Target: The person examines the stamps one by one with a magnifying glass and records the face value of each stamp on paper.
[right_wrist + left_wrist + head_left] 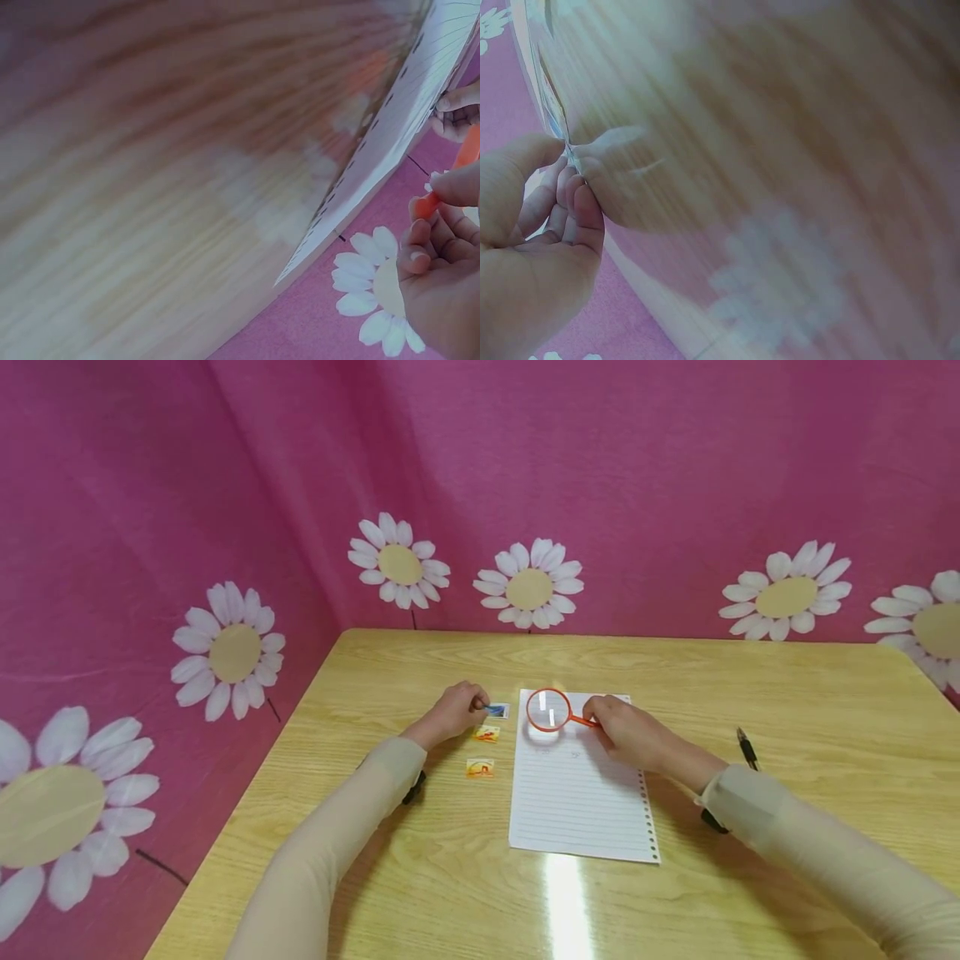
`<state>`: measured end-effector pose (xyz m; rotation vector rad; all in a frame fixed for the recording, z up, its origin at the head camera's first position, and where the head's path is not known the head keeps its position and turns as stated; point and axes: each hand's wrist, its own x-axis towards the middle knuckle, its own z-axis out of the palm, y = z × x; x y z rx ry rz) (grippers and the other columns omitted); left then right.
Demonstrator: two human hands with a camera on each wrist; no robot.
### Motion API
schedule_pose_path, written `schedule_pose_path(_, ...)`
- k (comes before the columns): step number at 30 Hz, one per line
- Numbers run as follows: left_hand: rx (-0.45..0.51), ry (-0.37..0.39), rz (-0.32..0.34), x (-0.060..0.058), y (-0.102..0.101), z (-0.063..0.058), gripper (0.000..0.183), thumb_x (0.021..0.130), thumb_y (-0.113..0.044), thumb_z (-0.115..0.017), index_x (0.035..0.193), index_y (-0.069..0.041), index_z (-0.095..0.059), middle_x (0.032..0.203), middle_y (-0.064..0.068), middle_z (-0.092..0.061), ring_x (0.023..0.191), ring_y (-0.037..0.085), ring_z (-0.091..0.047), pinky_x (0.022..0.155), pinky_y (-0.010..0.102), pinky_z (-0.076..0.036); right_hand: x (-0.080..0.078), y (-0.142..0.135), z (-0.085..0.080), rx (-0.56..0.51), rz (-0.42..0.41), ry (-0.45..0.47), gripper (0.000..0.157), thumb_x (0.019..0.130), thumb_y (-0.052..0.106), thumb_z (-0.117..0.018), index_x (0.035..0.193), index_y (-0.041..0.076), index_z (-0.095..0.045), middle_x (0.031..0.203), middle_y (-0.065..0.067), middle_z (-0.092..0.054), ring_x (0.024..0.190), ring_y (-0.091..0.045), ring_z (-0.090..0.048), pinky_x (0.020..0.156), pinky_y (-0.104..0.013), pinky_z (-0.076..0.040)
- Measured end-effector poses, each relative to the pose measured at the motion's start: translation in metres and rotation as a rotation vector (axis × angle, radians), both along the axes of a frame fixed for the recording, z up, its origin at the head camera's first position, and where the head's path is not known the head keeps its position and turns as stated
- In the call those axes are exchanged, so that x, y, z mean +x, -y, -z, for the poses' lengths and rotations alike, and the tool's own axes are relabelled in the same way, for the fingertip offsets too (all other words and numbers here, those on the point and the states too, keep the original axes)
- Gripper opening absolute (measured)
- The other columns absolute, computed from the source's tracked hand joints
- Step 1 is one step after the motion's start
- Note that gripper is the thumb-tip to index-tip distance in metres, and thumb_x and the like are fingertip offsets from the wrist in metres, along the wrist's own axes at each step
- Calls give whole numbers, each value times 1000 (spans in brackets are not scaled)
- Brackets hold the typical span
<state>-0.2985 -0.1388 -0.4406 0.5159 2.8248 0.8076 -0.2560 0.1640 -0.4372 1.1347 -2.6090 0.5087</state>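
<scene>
My left hand [459,708] pinches the left edge of a small blue picture stamp [498,711] at the table's middle. In the left wrist view the thumb and finger of that hand [544,217] meet at the tabletop's surface. Two stamps with yellow and red prints, one [487,734] just below the blue one and the other [480,768] nearer me, lie in the same column. My right hand [626,731] grips the handle of an orange magnifying glass [584,721]. Its round lens is over the top of a lined paper sheet [581,802], which bears faint writing.
A black pen [747,748] lies to the right of the paper, beyond my right forearm. The wooden table [840,718] ends at a pink curtain [637,468] with large white daisies at the back and left. Light glares off the tabletop near me.
</scene>
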Motion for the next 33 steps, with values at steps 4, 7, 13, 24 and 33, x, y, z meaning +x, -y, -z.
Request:
schedule_pose_path(4,3,2,-2,0,-1,-1,15,95,-11,-62,107,-1,-62,102,12,-57,90,18,-51,84,29,-45,2,-5,-1,2,21,14,19,81,-11,-58,96,1,-55,88,-10,-61,83,-24,-58,76,-40,-52)
schedule_pose_path(7,2,4,-7,2,-2,-2,15,95,-10,-62,107,-1,-62,102,12,-57,90,18,-51,83,29,-45,4,-10,-2,-3,24,20,21,80,-13,-58,95,1,-54,86,-9,-60,82,-24,-58,76,-41,-51)
schedule_pose_path(13,9,10,-4,3,-2,-3,15,96,-11,-62,107,-1,-62,101,12,-57,90,18,-50,83,29,-44,9,-21,-6,25,45,50,24,79,-13,-59,98,1,-54,87,-9,-60,82,-23,-57,75,-40,-51)
schedule_pose_path(24,20,6,1,3,0,-2,14,95,-9,-61,106,-1,-61,101,12,-57,90,19,-50,83,29,-44,14,-41,-9,67,47,71,33,75,-14,-65,102,1,-53,85,-9,-59,77,-19,-54,70,-37,-49)
schedule_pose_path(33,35,15,11,3,0,-1,14,95,-9,-61,106,0,-61,101,12,-55,90,19,-49,82,29,-43,18,-54,-9,54,76,28,21,81,-8,-65,97,2,-54,84,-7,-59,76,-17,-51,67,-35,-48)
